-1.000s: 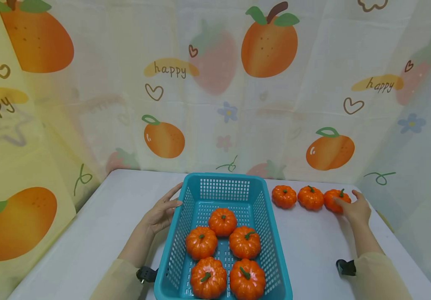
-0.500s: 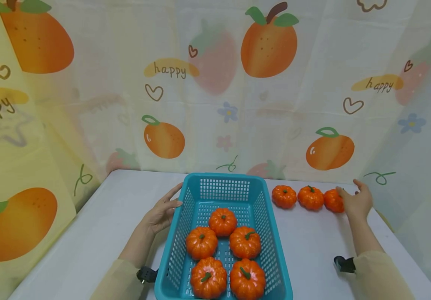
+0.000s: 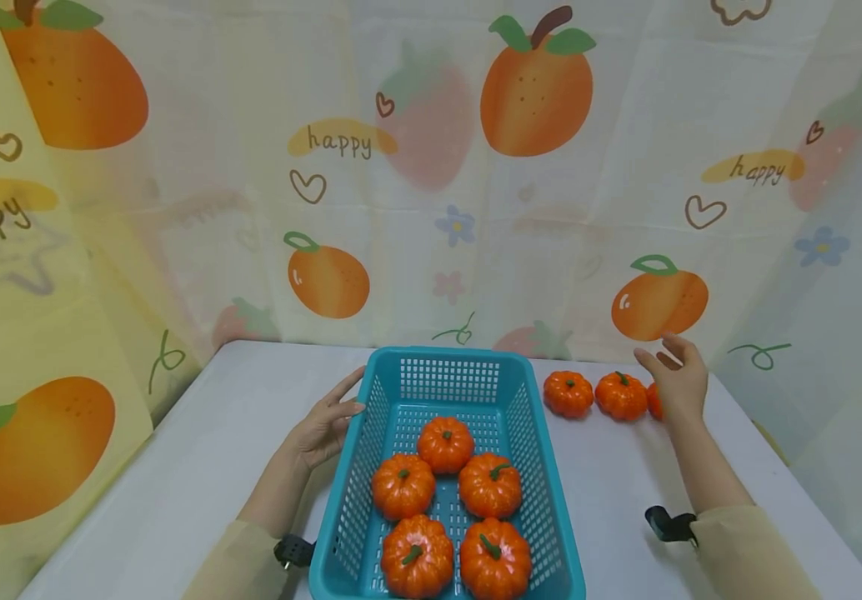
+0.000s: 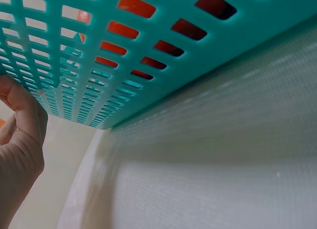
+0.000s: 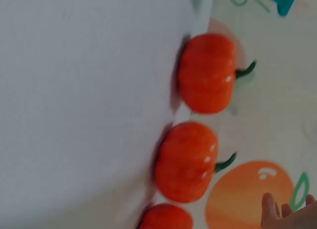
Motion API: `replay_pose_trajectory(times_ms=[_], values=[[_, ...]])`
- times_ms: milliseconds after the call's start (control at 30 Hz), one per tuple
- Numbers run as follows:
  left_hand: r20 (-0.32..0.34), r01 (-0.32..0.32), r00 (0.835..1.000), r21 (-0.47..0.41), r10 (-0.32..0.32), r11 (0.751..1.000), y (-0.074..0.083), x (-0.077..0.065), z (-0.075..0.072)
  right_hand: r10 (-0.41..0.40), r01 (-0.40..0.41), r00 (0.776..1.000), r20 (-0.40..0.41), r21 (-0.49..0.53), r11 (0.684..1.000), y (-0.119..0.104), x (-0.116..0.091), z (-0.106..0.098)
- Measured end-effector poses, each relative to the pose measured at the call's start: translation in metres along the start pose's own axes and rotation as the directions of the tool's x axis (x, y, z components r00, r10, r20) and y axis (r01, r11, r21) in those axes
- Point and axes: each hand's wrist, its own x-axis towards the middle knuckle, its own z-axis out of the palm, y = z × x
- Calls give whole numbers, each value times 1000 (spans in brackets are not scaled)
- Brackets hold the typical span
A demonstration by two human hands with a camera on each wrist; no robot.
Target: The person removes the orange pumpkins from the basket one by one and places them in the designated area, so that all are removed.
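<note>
A teal plastic basket holds several small orange pumpkins with green stems. My left hand rests at the basket's left side, fingers against its rim; the left wrist view shows the hand beside the perforated wall. Three more pumpkins stand in a row right of the basket: a left one, a middle one and a right one, partly hidden. Above the right one hovers my right hand, fingers loosely spread and holding nothing. In the right wrist view its fingertips show at the lower right.
The white table runs back to a fruit-printed curtain hanging behind it. More curtain closes off the right side, and another stretch the left. A dark wrist camera sits below my right sleeve.
My right hand has let go of the rightmost pumpkin, then risen and moved left over it. The left hand, the basket and the pumpkins keep their places.
</note>
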Motion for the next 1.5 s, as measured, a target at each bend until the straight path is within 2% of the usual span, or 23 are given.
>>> replay_pose_trajectory(times_ms=[133,300,500,667,900,1133,1267,1500], values=[[-2,3,1000,-10,-3,1000,-1,-1,0,-43,43,992,117,3,999,-10,-12,12],[-2,1,1000,-17,-1,1000,-2,-2,0,-124,128,961,245,0,992,-18,-26,29],[-5,2,1000,-9,-2,1000,0,0,0,-231,231,897,377,44,972,-29,-44,49],[-3,5,1000,-22,-5,1000,1,-1,2,-277,281,845,457,61,958,-33,-60,65],[-9,8,1000,-26,-8,1000,2,-1,3,-285,275,791,541,102,956,-35,-81,87],[-16,8,1000,-19,-9,1000,2,-2,3,-242,276,748,618,42,960,-33,-91,109],[-18,9,1000,-12,-9,1000,1,-1,3,-248,296,703,666,43,954,-34,-94,120],[-16,2,1000,3,-2,1000,0,0,1,-233,316,610,757,38,948,-33,-102,136]])
